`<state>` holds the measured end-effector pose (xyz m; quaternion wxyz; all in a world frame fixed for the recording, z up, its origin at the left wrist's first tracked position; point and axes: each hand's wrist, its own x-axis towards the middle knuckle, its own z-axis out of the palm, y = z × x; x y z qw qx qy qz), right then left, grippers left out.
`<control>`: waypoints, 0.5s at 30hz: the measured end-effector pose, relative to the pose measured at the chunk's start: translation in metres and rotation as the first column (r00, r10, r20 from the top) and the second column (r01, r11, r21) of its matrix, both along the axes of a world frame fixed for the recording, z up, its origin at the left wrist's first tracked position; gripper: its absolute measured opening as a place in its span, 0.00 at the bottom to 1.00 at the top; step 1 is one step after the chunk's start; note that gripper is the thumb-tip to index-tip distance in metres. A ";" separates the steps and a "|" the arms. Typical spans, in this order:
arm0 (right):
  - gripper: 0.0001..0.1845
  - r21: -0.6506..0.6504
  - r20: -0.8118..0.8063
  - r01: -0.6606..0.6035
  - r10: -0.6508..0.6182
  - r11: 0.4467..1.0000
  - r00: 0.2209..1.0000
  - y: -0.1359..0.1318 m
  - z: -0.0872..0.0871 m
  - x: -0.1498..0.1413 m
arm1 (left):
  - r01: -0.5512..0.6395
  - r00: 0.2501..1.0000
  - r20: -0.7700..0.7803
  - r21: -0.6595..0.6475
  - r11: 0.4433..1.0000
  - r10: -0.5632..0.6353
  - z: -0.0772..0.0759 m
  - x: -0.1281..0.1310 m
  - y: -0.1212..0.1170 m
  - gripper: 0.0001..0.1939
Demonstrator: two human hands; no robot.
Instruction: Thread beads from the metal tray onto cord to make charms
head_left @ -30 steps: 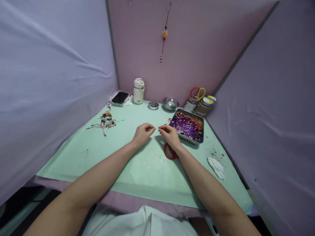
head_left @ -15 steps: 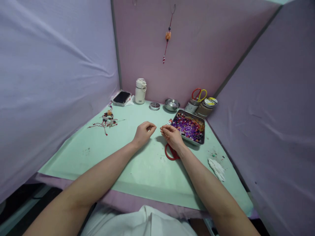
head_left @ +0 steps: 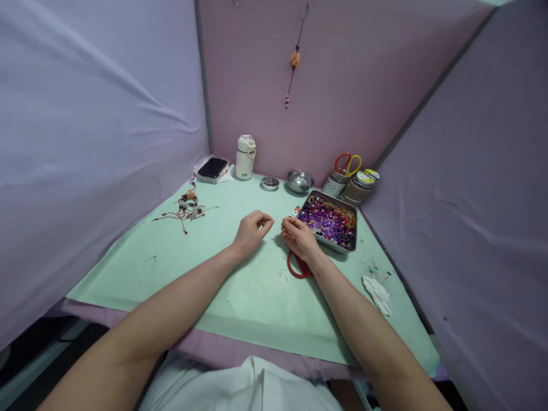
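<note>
My left hand (head_left: 253,233) is over the middle of the table, thumb and fingertips pinched together. Facing it, a short gap away, my right hand (head_left: 299,237) is pinched too. Whatever either pinch holds is too small to make out. Under my right hand and wrist lie red-handled scissors (head_left: 295,268), partly covered. Just beyond that hand a metal tray (head_left: 338,248) holds many purple, dark and red beads (head_left: 327,220) and some orange thread. A small white-and-red item (head_left: 295,212) stands between the hand and the tray.
Beaded cords (head_left: 188,208) lie at left. Along the back are a phone (head_left: 213,168), white bottle (head_left: 245,158), small dish (head_left: 270,183), metal bowl (head_left: 300,182) and jars (head_left: 359,187). A white cloth (head_left: 377,295) lies right. A beaded strand (head_left: 294,60) hangs on the wall.
Both hands keep their pinched pose and have barely moved. The whole view has shifted very slightly.
</note>
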<state>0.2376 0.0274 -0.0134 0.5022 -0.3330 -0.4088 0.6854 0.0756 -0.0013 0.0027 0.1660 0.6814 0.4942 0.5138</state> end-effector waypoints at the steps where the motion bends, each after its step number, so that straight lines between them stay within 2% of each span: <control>1: 0.15 0.002 0.003 0.003 -0.003 1.000 1.000 0.000 0.000 0.000 | 0.001 1.000 0.003 0.005 1.000 -0.001 0.000 0.000 0.000 0.08; 15: 0.14 -0.011 0.008 -0.014 0.015 1.000 1.000 -0.003 -0.001 -0.002 | 0.012 0.999 -0.032 0.095 0.995 -0.009 -0.002 -0.001 0.001 0.06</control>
